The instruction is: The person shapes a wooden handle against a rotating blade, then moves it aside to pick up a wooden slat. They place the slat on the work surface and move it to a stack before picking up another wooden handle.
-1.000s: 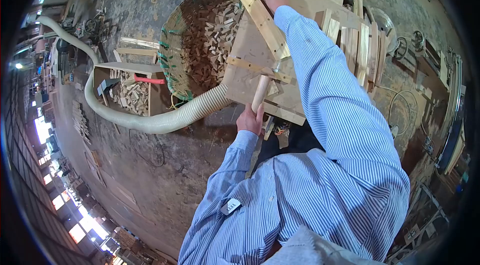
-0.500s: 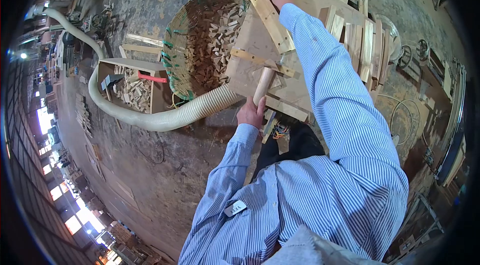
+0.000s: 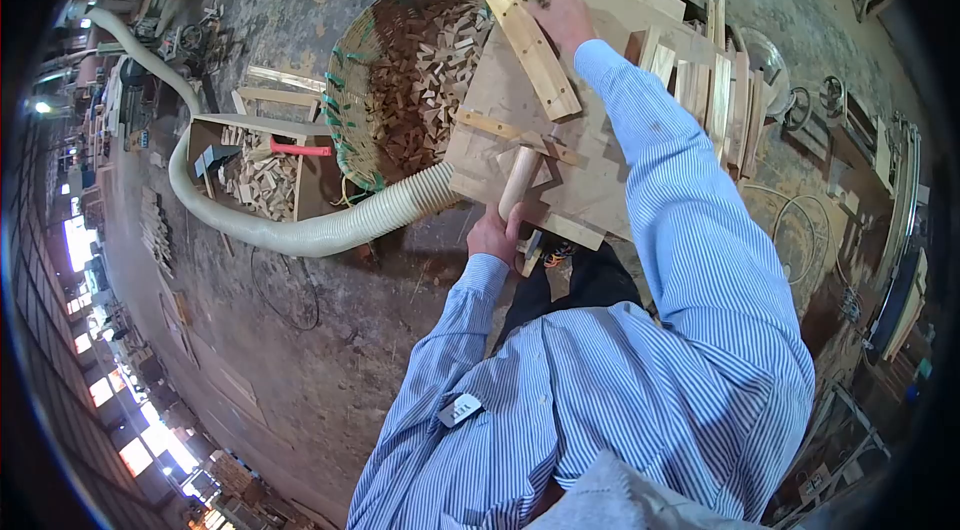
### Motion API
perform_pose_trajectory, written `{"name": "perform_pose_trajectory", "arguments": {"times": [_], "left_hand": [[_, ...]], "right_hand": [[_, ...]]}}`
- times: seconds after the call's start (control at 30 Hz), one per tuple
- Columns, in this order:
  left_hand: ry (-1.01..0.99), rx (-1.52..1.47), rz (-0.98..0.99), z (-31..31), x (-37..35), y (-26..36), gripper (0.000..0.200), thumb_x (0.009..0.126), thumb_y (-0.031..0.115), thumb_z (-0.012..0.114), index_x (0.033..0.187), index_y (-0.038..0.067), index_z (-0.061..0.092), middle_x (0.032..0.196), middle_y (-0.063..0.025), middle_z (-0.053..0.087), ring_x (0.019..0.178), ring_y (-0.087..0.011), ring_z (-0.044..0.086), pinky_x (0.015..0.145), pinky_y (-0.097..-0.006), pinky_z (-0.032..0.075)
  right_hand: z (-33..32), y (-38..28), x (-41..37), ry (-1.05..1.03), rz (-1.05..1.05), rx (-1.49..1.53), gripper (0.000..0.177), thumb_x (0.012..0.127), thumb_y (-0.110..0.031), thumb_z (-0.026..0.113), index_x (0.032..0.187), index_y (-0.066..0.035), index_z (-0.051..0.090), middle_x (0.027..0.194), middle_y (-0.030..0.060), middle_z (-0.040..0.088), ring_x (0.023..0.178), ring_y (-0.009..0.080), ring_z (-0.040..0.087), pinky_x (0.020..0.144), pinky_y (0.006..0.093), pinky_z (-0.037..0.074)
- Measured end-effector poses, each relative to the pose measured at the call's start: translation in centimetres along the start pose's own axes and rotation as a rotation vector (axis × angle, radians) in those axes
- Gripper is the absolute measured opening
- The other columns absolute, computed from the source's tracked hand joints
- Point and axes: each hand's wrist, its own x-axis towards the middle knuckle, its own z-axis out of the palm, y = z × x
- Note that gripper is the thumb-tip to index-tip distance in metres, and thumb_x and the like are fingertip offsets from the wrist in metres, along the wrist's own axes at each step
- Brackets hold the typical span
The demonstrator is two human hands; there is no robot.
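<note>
My left hand is wrapped round the lower end of a pale wooden cylinder at the near edge of the work table. My right hand is at the far part of the table, beside a long wooden bar with holes in it. Its fingers are bent and what they hold, if anything, is too small to make out. A thinner wooden strip lies across the table between the bar and the cylinder.
Left of the table stands a wicker basket of wood offcuts. A ribbed hose curves below it. Farther left is a wooden box of offcuts with a red-handled tool. Upright wooden boards stand at the right.
My right hand has moved a little toward me along the wooden bar. My left hand still grips the cylinder. The whole view has shifted slightly.
</note>
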Motion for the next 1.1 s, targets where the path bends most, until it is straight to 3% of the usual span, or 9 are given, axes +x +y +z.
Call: {"name": "perform_pose_trajectory", "arguments": {"times": [0.03,0.1,0.13,0.2,0.33,0.4,0.6,1.03,1.1], "left_hand": [[0.0,-0.005,-0.002,-0.1,-0.4,-0.3,0.054,0.101,0.056,0.05,0.106,0.003,0.059,0.084,-0.0265,0.07,0.086,-0.0475,0.068,0.076,-0.0567,0.053],[-0.017,-0.016,-0.01,-0.1,-1.2,-1.0,0.053,0.101,0.055,0.051,0.104,0.003,0.059,0.084,-0.0267,0.07,0.085,-0.0475,0.068,0.075,-0.0568,0.053],[-0.018,-0.019,-0.007,-0.1,-1.6,-1.2,0.053,0.101,0.055,0.051,0.104,0.003,0.059,0.084,-0.0267,0.07,0.085,-0.0475,0.068,0.075,-0.0568,0.053],[0.015,-0.005,0.007,-0.2,-2.3,-1.8,0.052,0.101,0.054,0.052,0.104,0.003,0.058,0.083,-0.0265,0.07,0.085,-0.0473,0.068,0.075,-0.0561,0.053],[-0.059,-0.019,-0.037,-0.7,-3.6,-2.7,0.056,0.1,0.058,0.052,0.105,0.003,0.056,0.087,-0.0258,0.071,0.086,-0.0455,0.069,0.076,-0.0542,0.054],[-0.035,-0.032,-0.019,-0.7,-4.1,-3.1,0.051,0.101,0.054,0.052,0.106,0.003,0.058,0.084,-0.0264,0.07,0.085,-0.0458,0.069,0.075,-0.0549,0.054],[-0.082,-0.057,-0.044,-0.9,-4.9,-4.0,0.05,0.1,0.052,0.053,0.107,0.002,0.058,0.086,-0.0255,0.07,0.085,-0.045,0.069,0.075,-0.0534,0.054],[-0.069,-0.082,-0.021,-0.7,-3.2,-2.6,0.049,0.1,0.05,0.054,0.109,0.002,0.058,0.088,-0.0259,0.07,0.085,-0.0461,0.069,0.075,-0.0542,0.054],[-0.09,-0.059,-0.043,-0.7,-2.5,-2.0,0.049,0.1,0.05,0.053,0.109,0.002,0.058,0.087,-0.0261,0.07,0.085,-0.0467,0.069,0.075,-0.0547,0.054]], "right_hand": [[0.3,0.1,-0.3,-0.004,-0.004,-0.002,0.04,0.088,-0.038,0.072,0.115,-0.008,0.074,0.106,0.02,0.069,0.1,0.0388,0.067,0.092,0.0466,0.053],[0.4,0.2,-1.1,0.058,0.353,0.069,0.039,0.087,-0.04,0.073,0.109,-0.009,0.077,0.104,0.02,0.073,0.1,0.0382,0.069,0.092,0.0465,0.054],[0.2,0.1,-1.2,0.06,0.352,0.066,0.039,0.087,-0.04,0.073,0.109,-0.009,0.077,0.104,0.02,0.073,0.1,0.0382,0.069,0.092,0.0465,0.054],[0.2,-0.4,-1.4,-0.151,0.459,0.02,0.034,0.086,-0.039,0.073,0.1,-0.008,0.079,0.102,0.019,0.075,0.098,0.0367,0.071,0.091,0.0456,0.055],[3.6,0.0,-1.0,-0.136,0.457,0.13,0.03,0.085,-0.036,0.073,0.095,-0.008,0.08,0.094,0.0144,0.077,0.091,0.0316,0.074,0.087,0.0418,0.057],[4.6,-0.7,-0.5,-0.11,0.624,0.337,0.026,0.085,-0.031,0.073,0.092,-0.007,0.079,0.083,0.0101,0.077,0.079,0.0241,0.076,0.08,0.0368,0.059],[6.6,-1.0,1.5,-0.084,0.681,0.487,0.018,0.086,-0.023,0.074,0.085,-0.006,0.078,0.076,0.0072,0.077,0.066,0.0167,0.075,0.071,0.0315,0.059],[7.0,-0.1,3.6,-0.017,0.623,0.466,0.018,0.086,-0.023,0.074,0.084,-0.004,0.078,0.075,0.0093,0.076,0.068,0.019,0.075,0.073,0.0335,0.059],[7.4,0.6,4.3,-0.03,0.649,0.528,0.019,0.084,-0.026,0.075,0.086,-0.007,0.079,0.076,0.0086,0.076,0.074,0.0228,0.075,0.077,0.0364,0.058]]}}
